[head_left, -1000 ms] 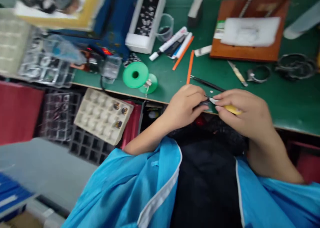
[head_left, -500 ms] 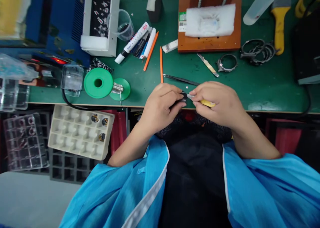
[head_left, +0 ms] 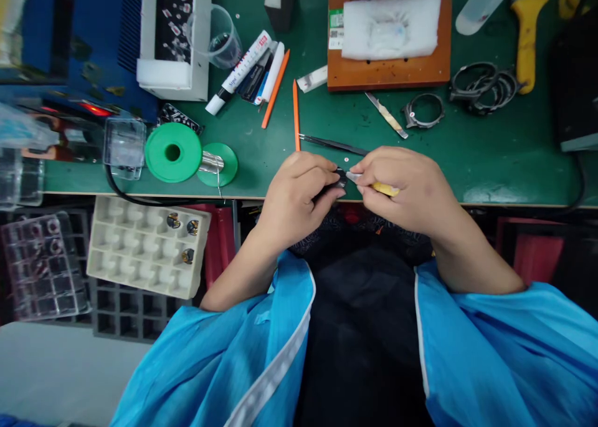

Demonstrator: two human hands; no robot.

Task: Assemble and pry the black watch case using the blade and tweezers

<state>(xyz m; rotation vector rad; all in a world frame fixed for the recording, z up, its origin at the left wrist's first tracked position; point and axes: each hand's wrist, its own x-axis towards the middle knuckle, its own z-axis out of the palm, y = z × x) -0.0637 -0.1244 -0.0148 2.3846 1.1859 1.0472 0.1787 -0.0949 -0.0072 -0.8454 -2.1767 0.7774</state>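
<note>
Near the bench's front edge, my left hand (head_left: pixel 303 193) is closed, pinching a small dark part (head_left: pixel 341 177) between thumb and fingers. Most of that part is hidden by the fingers; it may be a watch case. My right hand (head_left: pixel 404 193) is closed around a small yellow-handled blade (head_left: pixel 387 189). Its pale tip points left and meets or nearly meets the edge of the dark part; I cannot tell whether they touch. Just beyond the hands lie black tweezers (head_left: pixel 334 144), an orange stick (head_left: pixel 296 115) and a tiny white bit (head_left: pixel 346 159).
Left on the green bench stand a solder spool (head_left: pixel 172 153), a clear cup (head_left: pixel 222 40) and markers (head_left: pixel 243 68). Behind are an orange-brown block with white foam (head_left: pixel 390 75), watch cases (head_left: pixel 425 111) and a brush (head_left: pixel 527 47). A cream compartment tray (head_left: pixel 140 246) sits below the bench at left.
The view has shifted slightly, so bench items sit a little higher and further left. Both hands keep their grips, with the blade tip still at the dark part.
</note>
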